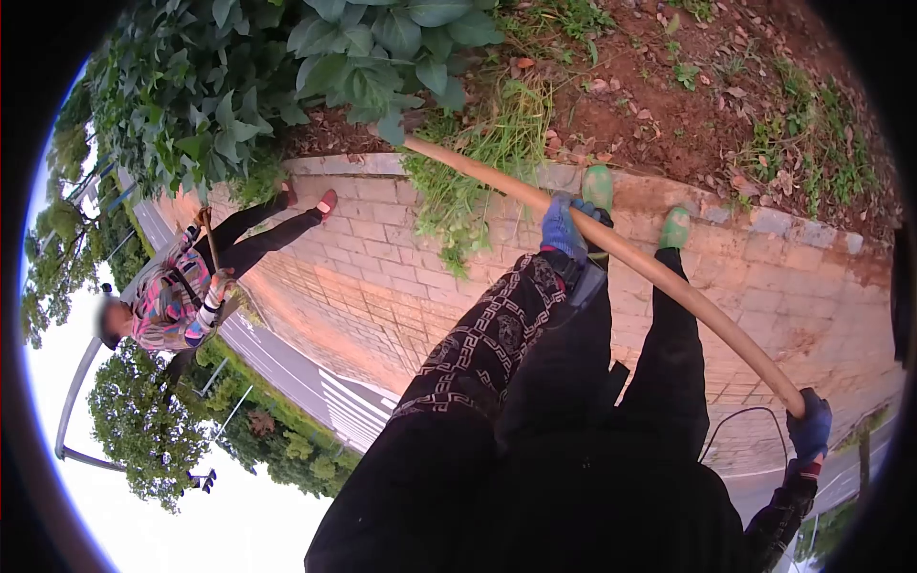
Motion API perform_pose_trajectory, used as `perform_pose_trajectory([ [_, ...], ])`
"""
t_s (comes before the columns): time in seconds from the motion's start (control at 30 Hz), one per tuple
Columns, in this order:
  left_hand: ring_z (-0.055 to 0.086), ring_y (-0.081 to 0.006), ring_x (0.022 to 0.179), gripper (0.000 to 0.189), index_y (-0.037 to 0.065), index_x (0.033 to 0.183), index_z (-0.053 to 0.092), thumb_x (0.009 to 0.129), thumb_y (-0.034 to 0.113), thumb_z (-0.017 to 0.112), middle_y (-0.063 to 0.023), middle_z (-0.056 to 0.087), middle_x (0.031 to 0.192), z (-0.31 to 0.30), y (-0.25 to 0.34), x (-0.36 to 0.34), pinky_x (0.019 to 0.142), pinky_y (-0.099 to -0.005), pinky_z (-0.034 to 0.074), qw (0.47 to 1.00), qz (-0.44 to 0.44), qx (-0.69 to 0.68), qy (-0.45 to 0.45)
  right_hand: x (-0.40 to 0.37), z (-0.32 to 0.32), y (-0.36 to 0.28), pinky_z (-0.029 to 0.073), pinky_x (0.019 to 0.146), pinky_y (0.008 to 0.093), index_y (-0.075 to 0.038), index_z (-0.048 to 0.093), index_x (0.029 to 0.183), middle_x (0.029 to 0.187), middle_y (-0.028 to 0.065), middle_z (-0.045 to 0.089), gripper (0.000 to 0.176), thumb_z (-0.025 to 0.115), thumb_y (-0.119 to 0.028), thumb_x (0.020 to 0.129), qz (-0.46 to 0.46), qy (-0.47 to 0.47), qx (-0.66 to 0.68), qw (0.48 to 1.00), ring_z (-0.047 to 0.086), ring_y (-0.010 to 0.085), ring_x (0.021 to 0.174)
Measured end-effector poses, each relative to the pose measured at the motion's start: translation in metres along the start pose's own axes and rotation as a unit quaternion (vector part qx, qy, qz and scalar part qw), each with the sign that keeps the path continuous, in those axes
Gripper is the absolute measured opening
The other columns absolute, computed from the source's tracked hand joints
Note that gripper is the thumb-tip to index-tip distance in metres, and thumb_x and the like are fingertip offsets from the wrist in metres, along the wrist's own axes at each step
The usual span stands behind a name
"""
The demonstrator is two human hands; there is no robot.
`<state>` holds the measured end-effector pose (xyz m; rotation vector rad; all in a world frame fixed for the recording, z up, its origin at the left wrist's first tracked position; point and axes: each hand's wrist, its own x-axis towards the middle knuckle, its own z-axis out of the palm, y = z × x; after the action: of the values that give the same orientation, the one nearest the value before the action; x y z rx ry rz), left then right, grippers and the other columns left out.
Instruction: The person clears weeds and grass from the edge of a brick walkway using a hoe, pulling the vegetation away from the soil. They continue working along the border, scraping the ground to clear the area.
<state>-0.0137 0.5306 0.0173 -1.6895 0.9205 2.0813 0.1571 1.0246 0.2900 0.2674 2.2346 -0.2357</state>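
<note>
My left hand, in a blue glove with a black-and-white patterned sleeve, grips the middle of a long tan wooden handle. At the handle's near end, lower right, my right hand is closed on it, also in a blue glove. The handle runs up and left across my black trousers. Its far end disappears into a grass clump under broad green leaves, so the tool head is hidden. My green shoes stand at the brick kerb.
A brick-paved walkway borders a bed of red soil with weeds and dry leaves. Another person in a colourful jacket bends at the left, holding a tool. A road and trees lie beyond; the view is inverted.
</note>
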Motion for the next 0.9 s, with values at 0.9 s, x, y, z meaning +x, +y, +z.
perform_pose_trajectory([
  [0.9,0.058,-0.0227,0.078,0.025,0.017,0.105,0.053,0.086,0.030,0.064,-0.0020,0.057,0.088,-0.055,0.154,-0.008,0.075,-0.0418,0.053,0.984,0.098,0.110,0.096,0.043,0.077,-0.131,0.045,0.072,0.0423,-0.011,0.059,0.087,0.074,0.0111,0.065,0.020,0.071,-0.012,0.071,-0.111,-0.040,0.120,0.986,0.064,0.0321,0.074],
])
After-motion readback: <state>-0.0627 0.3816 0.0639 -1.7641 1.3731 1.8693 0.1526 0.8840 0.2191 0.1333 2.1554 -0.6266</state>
